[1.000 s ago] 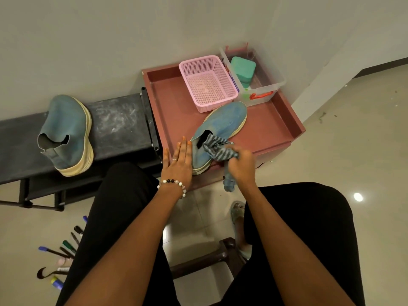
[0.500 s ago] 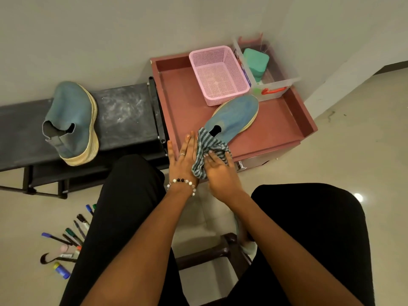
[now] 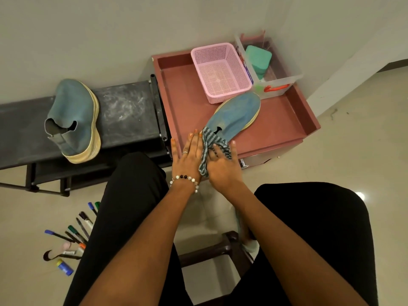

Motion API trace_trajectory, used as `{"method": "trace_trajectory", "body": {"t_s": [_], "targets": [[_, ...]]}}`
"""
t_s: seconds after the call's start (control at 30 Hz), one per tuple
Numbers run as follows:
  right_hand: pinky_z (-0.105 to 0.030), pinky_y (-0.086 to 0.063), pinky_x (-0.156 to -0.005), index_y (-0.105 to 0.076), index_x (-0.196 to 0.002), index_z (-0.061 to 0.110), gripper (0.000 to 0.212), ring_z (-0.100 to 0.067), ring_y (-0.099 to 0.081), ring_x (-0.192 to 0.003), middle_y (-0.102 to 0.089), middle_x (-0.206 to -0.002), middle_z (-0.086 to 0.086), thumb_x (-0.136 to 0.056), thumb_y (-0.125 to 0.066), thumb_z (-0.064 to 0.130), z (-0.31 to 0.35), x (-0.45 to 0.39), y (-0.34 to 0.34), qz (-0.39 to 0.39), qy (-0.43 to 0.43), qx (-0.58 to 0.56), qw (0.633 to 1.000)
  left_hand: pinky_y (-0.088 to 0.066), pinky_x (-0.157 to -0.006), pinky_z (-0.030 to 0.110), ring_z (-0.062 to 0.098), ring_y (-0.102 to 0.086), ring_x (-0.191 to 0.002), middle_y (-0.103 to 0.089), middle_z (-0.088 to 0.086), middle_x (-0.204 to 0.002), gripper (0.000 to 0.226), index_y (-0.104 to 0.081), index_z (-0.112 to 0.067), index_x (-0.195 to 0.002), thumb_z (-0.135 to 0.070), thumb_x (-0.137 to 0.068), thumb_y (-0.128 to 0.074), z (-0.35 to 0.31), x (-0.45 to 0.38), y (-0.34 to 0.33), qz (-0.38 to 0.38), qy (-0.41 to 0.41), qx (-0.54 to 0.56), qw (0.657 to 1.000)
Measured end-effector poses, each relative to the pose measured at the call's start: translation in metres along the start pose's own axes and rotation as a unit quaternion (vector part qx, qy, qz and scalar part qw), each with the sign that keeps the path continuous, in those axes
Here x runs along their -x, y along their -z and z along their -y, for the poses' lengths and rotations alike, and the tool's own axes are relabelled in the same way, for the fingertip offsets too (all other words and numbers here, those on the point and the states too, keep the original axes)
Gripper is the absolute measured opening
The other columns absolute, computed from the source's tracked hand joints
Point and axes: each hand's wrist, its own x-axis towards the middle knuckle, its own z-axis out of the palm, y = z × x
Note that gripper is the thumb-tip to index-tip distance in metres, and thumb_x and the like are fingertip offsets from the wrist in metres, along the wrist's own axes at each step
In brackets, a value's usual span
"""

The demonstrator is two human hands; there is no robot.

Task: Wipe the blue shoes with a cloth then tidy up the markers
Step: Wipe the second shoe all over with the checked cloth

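Left hand (image 3: 187, 154) flat, fingers straight, bracing heel of blue shoe (image 3: 235, 117) on red tray (image 3: 284, 120); right hand (image 3: 223, 164) clenches striped cloth (image 3: 210, 143) just beyond its fingertips over the heel: advise firm strokes toeward; markers (image 3: 75, 235) lie on floor.

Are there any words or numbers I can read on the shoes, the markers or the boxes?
None can be read.
Markers on the floor: labels too small and blurred.
Spine between pink basket and clear box: print blurred.
Shoes: no writing shows.
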Motion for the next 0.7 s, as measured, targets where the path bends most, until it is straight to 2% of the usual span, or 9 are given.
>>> {"method": "trace_trajectory", "body": {"t_s": [0.07, 0.13, 0.2, 0.33, 0.4, 0.53, 0.6, 0.7], "targets": [[-0.062, 0.015, -0.11, -0.028, -0.148, 0.016, 0.053, -0.021, -0.002, -0.147, -0.021, -0.157, -0.004, -0.098, -0.037, 0.032, 0.004, -0.015, 0.004, -0.001, -0.018, 0.004, 1.0, 0.031, -0.099, 0.054, 0.014, 0.014, -0.146, 0.018, -0.001, -0.159, 0.071, 0.015, -0.014, -0.15, -0.022, -0.098, -0.033, -0.001, -0.001, 0.001, -0.005, 0.004, 0.019, 1.0], [-0.059, 0.013, -0.112, -0.035, -0.145, 0.016, 0.048, -0.022, -0.003, -0.147, -0.022, -0.156, -0.008, -0.098, -0.037, 0.026, 0.01, -0.024, 0.006, 0.008, -0.036, -0.018, 0.999, 0.031, -0.098, 0.053, 0.013, 0.014, -0.146, 0.019, -0.001, -0.158, 0.071, 0.015, -0.014, -0.15, -0.023, -0.098, -0.032, 0.001, -0.002, 0.002, -0.004, 0.009, 0.022, 1.0], [-0.057, 0.009, -0.114, -0.031, -0.147, 0.014, 0.05, -0.021, -0.003, -0.147, -0.021, -0.157, -0.008, -0.098, -0.037, 0.024, 0.008, -0.019, 0.005, 0.014, -0.034, -0.04, 0.999, 0.035, -0.096, 0.053, 0.014, 0.014, -0.146, 0.018, -0.001, -0.159, 0.073, 0.014, -0.015, -0.151, -0.027, -0.098, -0.035, 0.001, -0.002, -0.001, -0.005, 0.01, 0.027, 1.0], [-0.061, 0.012, -0.11, -0.039, -0.143, 0.016, 0.049, -0.016, -0.015, -0.145, -0.036, -0.15, 0.0, -0.095, -0.039, 0.027, -0.005, 0.006, 0.008, 0.009, 0.028, -0.05, 0.998, 0.036, -0.095, 0.055, 0.016, 0.014, -0.146, 0.017, 0.001, -0.159, 0.093, 0.015, -0.012, -0.15, -0.035, -0.091, -0.053, 0.0, -0.003, -0.007, 0.003, 0.005, 0.012, 1.0], [-0.064, 0.014, -0.107, -0.039, -0.142, 0.017, 0.048, -0.013, -0.016, -0.144, -0.038, -0.149, 0.002, -0.096, -0.039, 0.029, -0.009, 0.006, 0.012, 0.005, 0.037, -0.037, 0.999, 0.035, -0.096, 0.056, 0.017, 0.012, -0.147, 0.017, 0.002, -0.159, 0.1, 0.017, -0.011, -0.149, -0.036, -0.088, -0.058, 0.0, -0.002, -0.008, 0.005, 0.01, 0.003, 1.0], [-0.066, 0.014, -0.108, -0.037, -0.144, 0.017, 0.049, -0.017, -0.009, -0.147, -0.031, -0.153, -0.002, -0.097, -0.039, 0.029, -0.002, -0.02, 0.02, 0.022, -0.004, 0.002, 1.0, 0.027, -0.103, 0.056, 0.014, 0.014, -0.146, 0.018, -0.001, -0.159, 0.07, 0.017, -0.014, -0.149, -0.022, -0.099, -0.03, -0.001, -0.003, -0.006, -0.008, 0.01, 0.017, 1.0], [-0.062, 0.015, -0.11, -0.035, -0.145, 0.017, 0.051, -0.022, -0.007, -0.147, -0.03, -0.154, -0.006, -0.096, -0.041, 0.03, 0.004, -0.028, 0.019, 0.034, -0.025, -0.014, 0.999, 0.029, -0.1, 0.055, 0.014, 0.015, -0.146, 0.02, -0.002, -0.158, 0.068, 0.018, -0.015, -0.149, -0.021, -0.099, -0.029, 0.0, -0.004, -0.003, -0.013, 0.016, 0.021, 1.0], [-0.061, 0.01, -0.112, -0.029, -0.147, 0.016, 0.058, -0.021, -0.009, -0.146, -0.03, -0.154, -0.004, -0.095, -0.046, 0.033, 0.001, -0.015, 0.013, 0.037, -0.004, -0.039, 0.999, 0.029, -0.1, 0.056, 0.016, 0.014, -0.146, 0.019, -0.001, -0.158, 0.072, 0.017, -0.014, -0.15, -0.026, -0.099, -0.033, -0.001, -0.002, -0.006, -0.01, 0.008, 0.026, 1.0]]}}
